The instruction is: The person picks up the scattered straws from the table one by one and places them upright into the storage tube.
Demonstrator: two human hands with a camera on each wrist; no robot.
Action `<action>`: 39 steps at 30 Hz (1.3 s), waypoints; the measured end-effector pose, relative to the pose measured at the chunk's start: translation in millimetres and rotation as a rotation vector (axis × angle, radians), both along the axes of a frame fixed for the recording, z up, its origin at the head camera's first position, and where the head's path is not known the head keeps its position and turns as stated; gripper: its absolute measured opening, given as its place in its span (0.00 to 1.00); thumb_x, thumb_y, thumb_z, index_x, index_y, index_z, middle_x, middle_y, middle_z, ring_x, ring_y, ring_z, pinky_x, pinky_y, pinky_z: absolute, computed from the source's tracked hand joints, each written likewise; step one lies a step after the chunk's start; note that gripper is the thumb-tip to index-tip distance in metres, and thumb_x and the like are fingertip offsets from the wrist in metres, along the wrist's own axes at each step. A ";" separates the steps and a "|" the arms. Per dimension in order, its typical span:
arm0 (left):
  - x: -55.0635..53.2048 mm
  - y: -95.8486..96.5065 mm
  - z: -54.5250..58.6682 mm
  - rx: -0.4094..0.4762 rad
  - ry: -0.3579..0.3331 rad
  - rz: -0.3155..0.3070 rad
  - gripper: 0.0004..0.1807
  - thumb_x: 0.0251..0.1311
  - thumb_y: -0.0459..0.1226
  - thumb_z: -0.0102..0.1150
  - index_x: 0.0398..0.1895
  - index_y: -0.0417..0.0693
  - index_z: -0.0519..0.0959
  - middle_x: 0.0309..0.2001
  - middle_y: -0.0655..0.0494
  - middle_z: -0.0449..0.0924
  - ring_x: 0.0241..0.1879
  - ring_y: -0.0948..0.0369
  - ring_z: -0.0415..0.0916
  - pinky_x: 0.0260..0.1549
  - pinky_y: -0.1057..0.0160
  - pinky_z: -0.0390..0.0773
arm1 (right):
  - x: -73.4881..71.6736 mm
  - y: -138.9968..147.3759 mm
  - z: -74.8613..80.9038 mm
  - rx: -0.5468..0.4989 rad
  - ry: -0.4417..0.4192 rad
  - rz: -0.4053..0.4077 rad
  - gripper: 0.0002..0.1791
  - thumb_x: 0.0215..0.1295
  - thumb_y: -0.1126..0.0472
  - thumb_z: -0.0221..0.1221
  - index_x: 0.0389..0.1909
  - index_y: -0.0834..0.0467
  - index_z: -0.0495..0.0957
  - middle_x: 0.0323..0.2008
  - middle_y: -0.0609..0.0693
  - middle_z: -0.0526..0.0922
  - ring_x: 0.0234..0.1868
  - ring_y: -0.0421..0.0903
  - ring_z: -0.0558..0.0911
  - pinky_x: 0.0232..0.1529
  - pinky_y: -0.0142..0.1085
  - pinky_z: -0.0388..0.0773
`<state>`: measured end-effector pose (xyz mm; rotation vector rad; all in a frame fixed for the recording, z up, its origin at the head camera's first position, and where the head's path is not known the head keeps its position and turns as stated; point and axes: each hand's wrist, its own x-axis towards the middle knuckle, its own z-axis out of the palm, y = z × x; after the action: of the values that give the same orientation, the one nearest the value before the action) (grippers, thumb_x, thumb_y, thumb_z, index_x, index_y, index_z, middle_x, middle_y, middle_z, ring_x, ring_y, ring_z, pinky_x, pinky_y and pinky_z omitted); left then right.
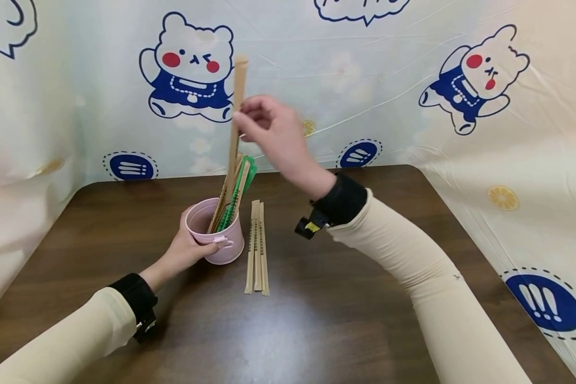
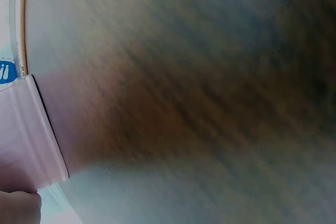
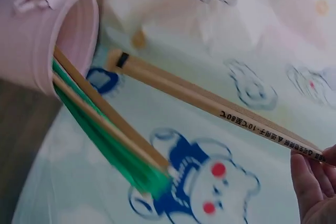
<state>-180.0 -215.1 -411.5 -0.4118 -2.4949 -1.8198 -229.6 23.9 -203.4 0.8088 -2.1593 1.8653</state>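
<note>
My left hand [image 1: 181, 249] grips a small pink bucket [image 1: 233, 246] by its side, the thumb lying near the handle lug. Inside the bucket lean several slim paper-wrapped straws, some tan and some green [image 3: 113, 156]. Above it, my right hand [image 1: 284, 140] pinches a long tan paper-wrapped straw [image 1: 238, 90] between thumb and fingers. In the right wrist view this straw [image 3: 210, 106] shows printed black text, and its far end stands clear of the bucket's mouth. The left wrist view shows only the bucket's wall [image 2: 26, 135] and a bit of the hand.
Three tan wrapped straws [image 1: 257, 250] lie side by side on the brown table [image 1: 317, 320], right of the bucket. A printed curtain [image 1: 288, 64] with cartoon bears hangs behind the table and along its sides.
</note>
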 end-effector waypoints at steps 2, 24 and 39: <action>0.1 0.0 0.3 -0.003 -0.001 0.007 0.54 0.52 0.25 0.70 0.77 0.41 0.45 0.74 0.41 0.57 0.66 0.69 0.59 0.59 0.84 0.59 | 4.7 -11.8 -9.2 0.061 0.059 0.021 0.11 0.72 0.68 0.59 0.50 0.71 0.78 0.44 0.65 0.85 0.40 0.52 0.86 0.44 0.31 0.85; 2.2 0.3 4.2 -0.059 -0.037 0.019 0.55 0.53 0.26 0.68 0.77 0.38 0.41 0.73 0.35 0.54 0.70 0.50 0.55 0.57 0.84 0.59 | 14.5 -43.3 -97.1 0.380 0.118 0.084 0.13 0.75 0.63 0.58 0.54 0.66 0.78 0.47 0.59 0.87 0.47 0.49 0.86 0.44 0.22 0.76; 1.3 1.5 -0.3 -0.013 0.000 0.020 0.54 0.51 0.24 0.68 0.77 0.38 0.44 0.72 0.38 0.56 0.62 0.74 0.58 0.58 0.84 0.60 | 10.3 -33.6 -94.9 0.399 0.028 0.037 0.20 0.74 0.62 0.58 0.64 0.64 0.77 0.55 0.58 0.87 0.53 0.50 0.87 0.51 0.27 0.82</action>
<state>-178.7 -213.6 -411.9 -0.3863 -2.5027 -1.7980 -219.3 -9.7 -298.3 0.9420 -2.5534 1.4419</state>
